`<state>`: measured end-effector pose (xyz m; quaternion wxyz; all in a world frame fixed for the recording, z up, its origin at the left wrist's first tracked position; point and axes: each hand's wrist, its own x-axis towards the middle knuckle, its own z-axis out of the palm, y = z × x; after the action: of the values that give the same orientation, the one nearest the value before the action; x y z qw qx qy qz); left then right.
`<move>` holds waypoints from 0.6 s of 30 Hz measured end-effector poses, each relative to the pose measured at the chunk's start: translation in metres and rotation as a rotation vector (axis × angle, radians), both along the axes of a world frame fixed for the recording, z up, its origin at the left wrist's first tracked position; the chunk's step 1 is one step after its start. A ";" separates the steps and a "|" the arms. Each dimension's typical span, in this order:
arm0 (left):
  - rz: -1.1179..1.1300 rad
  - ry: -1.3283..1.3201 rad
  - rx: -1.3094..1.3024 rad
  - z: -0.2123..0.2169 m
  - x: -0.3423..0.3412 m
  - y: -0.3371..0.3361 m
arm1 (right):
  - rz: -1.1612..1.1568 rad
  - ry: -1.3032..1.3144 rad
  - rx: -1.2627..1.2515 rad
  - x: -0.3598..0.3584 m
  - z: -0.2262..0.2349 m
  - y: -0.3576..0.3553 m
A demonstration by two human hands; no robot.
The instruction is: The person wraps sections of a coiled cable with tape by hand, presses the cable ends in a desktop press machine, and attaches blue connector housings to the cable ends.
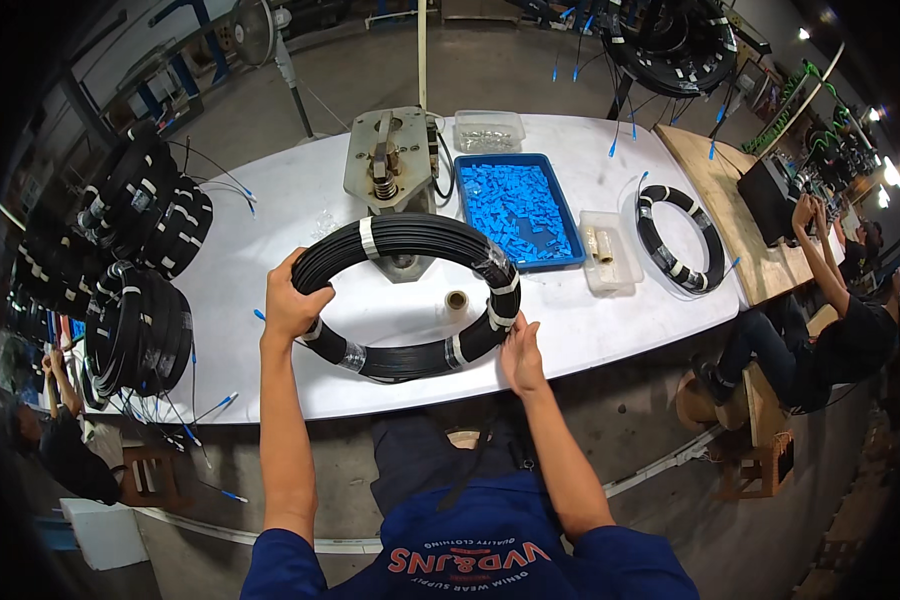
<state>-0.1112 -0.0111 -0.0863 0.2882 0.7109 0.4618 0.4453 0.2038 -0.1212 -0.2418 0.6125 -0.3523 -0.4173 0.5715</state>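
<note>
A thick coil of black cable [410,228], bound with white bands and clear wrap, is tilted above the white table between my two hands. My left hand [295,300] grips its left side, with the thumb on the inner edge. At the lower right of the coil, my right hand [522,355] holds the rim, its fingers partly hidden behind the cable. Through the ring a small tape roll [456,300] shows on the table. A metal press-like fixture with a spring [388,165] stands just behind the coil. A blue connector tip [260,314] pokes out near my left wrist.
A blue tray [573,225] holds many small blue pieces. Beside it are clear plastic boxes [625,275] [490,122]. Another cable coil [705,240] lies at right; stacked coils [135,330] crowd the left. More cable hangs on a reel [670,60]. Co-workers [840,330] [65,440] sit at both sides.
</note>
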 end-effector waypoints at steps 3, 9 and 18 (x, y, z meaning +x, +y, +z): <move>0.013 0.004 -0.012 0.002 0.003 0.000 | -0.233 0.415 -0.042 -0.017 0.006 0.002; -0.001 0.052 0.006 0.014 0.019 -0.004 | -0.420 0.897 -0.147 -0.022 0.002 -0.008; -0.286 0.324 0.129 0.058 0.077 -0.003 | -0.545 0.837 -0.206 -0.033 -0.036 -0.026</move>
<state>-0.0341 -0.0139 -0.0287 0.2246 0.8484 0.3671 0.3083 0.1711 -0.1475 -0.2775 0.8160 -0.2479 0.0294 0.5213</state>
